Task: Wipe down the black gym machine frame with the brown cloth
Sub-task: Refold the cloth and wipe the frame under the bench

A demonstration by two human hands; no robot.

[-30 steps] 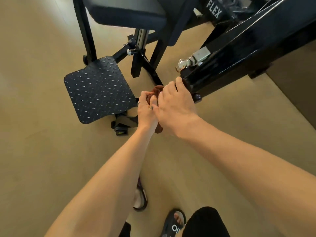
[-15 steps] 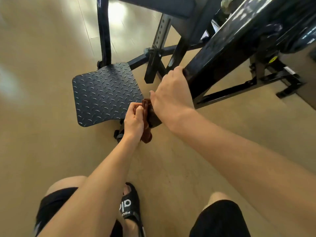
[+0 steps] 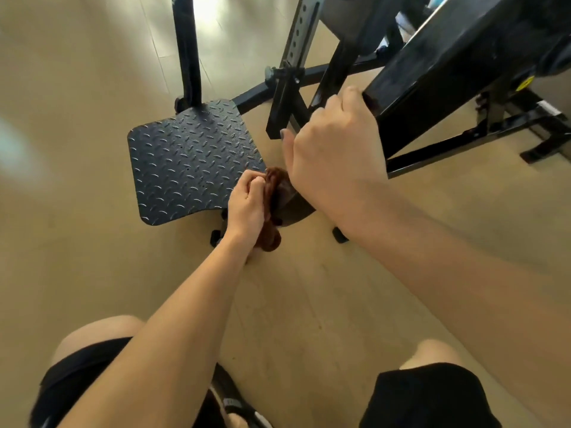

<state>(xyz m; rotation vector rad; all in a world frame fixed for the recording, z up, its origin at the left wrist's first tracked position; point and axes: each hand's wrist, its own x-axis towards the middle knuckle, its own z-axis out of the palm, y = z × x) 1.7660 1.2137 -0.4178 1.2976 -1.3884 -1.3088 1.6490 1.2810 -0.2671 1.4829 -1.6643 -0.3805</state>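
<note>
left hand (image 3: 245,208): centre of frame, fingers curled tight round the bunched brown cloth (image 3: 273,208); a tail of cloth hangs out below the fist.
right hand (image 3: 335,156): just up-right of the left, fingers hooked over the low end of the big black beam (image 3: 432,75); thumb sticks out toward the upright post. Reads as bracing, not wiping.
cloth contact: pressed against a dark low frame piece (image 3: 292,205) right under the right wrist. The exact contact patch is hidden by the wrist.
frame layout: beam's long axis runs from frame centre up to the upper right corner. Floor rails (image 3: 463,140) sit at right; perforated post (image 3: 301,35) at top centre.
footplate (image 3: 191,162): diamond-tread plate, left of both hands, cloth just beside its right edge.
key relation: unwiped frame lies up and right of the cloth, along the beam axis. Right hand is nearer the beam but has no cloth; left hand has the cloth and is lower-left.
next move (judgement): left hand carries the cloth up-right onto the beam, or passes it to the right.
floor (image 3: 309,304): tan, plain.
</note>
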